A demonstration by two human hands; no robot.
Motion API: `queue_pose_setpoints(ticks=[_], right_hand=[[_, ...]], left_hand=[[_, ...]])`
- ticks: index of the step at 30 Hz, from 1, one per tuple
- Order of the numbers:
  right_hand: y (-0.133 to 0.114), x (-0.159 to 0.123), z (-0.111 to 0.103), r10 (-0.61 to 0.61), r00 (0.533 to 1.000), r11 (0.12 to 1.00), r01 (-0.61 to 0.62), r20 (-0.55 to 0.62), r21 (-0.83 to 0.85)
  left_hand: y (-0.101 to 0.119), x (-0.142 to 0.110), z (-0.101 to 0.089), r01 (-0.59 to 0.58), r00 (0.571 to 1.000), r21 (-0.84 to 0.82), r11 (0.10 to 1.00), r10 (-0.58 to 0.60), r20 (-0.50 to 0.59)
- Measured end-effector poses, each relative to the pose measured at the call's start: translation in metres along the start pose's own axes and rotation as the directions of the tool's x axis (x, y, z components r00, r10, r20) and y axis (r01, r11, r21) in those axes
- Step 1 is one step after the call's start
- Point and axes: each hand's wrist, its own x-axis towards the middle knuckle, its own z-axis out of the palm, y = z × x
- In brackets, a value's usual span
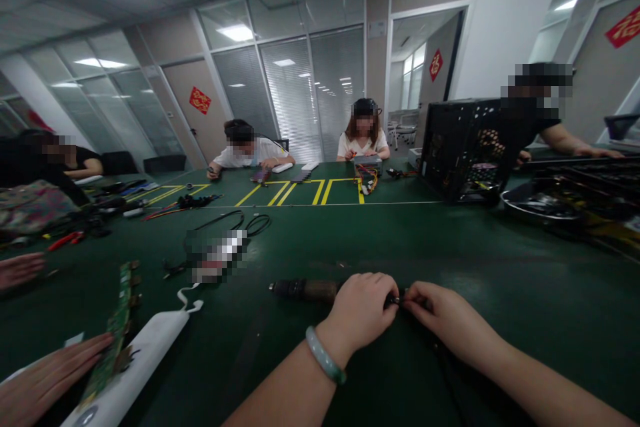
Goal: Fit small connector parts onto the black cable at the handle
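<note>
What looks like an electric screwdriver (320,290) lies sideways over the green table, a dark cylinder with a brownish body and a small metal tip pointing left. My left hand (363,310), with a pale green bangle (325,355) on the wrist, is closed around its rear end. Fingertip to fingertip with it, my right hand (435,310) pinches at the tail of the tool, where a black cable (440,357) runs down beneath the hand. The exact joint between tool and cable is mostly hidden by my fingers.
At left, another person's hand (55,373) touches a green circuit board (113,347) over a white power strip (145,360). Ahead lies a coiled black cable (257,223). A black computer case (450,153) stands back right. Several people sit or stand around the table.
</note>
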Motion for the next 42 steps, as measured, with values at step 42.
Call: queue_pose_setpoints(ticks=[42], right_hand=[[-0.0020,0.0002,0.0048,-0.001,0.999,0.995,0.005,-0.035,0.103]], left_hand=[[-0.0004,0.0021,0.0054,0.025,0.998,-0.017,1.000,-0.026,-0.054]])
